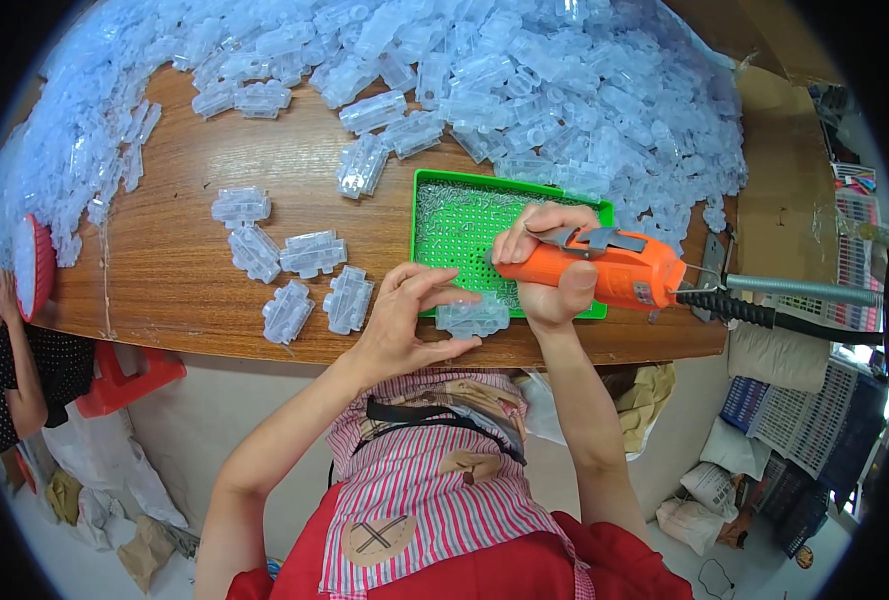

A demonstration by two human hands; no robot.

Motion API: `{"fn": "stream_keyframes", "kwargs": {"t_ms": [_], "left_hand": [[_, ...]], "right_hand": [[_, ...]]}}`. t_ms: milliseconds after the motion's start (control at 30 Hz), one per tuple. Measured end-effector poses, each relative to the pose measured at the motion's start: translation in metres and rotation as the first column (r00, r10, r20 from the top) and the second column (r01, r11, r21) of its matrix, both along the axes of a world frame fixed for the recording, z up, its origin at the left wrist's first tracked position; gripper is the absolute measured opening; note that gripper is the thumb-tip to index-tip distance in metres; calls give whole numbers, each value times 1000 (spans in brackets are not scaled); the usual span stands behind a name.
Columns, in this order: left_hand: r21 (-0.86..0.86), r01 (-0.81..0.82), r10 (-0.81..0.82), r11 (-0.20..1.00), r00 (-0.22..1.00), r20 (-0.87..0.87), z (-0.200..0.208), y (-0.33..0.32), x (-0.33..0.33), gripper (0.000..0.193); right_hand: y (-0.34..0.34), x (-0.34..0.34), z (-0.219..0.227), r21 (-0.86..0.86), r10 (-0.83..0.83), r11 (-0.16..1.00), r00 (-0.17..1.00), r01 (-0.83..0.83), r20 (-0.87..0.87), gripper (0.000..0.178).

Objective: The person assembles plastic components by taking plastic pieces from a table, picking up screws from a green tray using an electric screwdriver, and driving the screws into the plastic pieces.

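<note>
My left hand (415, 315) grips a clear plastic housing (473, 317) between thumb and fingers, at the near edge of a green tray (420, 215). My right hand (550, 270) is wrapped around an orange electric screwdriver (605, 268), which lies sideways over the tray's right part. Its tip points left, above small metal screws (465, 205) spread on the tray's perforated bottom. A black coiled cord and a spring run from its back end to the right. Several similar housings (313, 254) lie on the wooden table to the left of my left hand.
A large heap of clear plastic housings (525, 85) covers the table's far side and stretches round to the left. At the far left another person's arm (25, 370) reaches toward a red basket (40, 270). A red stool (130, 378) stands below; bags and crates (805, 420) are at right.
</note>
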State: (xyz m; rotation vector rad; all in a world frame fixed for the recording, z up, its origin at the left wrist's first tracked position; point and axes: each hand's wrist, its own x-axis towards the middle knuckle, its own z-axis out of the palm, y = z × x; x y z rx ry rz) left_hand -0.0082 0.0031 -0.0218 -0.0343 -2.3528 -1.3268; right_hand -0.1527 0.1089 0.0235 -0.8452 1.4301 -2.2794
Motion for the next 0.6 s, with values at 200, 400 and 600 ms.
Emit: {"fn": "stream_keyframes", "kwargs": {"t_ms": [200, 400, 600], "left_hand": [[31, 37, -34, 999, 995, -90, -12, 0, 4, 83], [-40, 32, -35, 999, 998, -56, -2, 3, 3, 80], [-64, 29, -34, 998, 997, -73, -4, 3, 2, 73]], "right_hand": [[0, -2, -5, -50, 33, 998, 999, -31, 33, 60], [0, 0, -3, -60, 58, 997, 998, -55, 36, 59], [5, 3, 2, -17, 66, 998, 998, -67, -12, 59]]}}
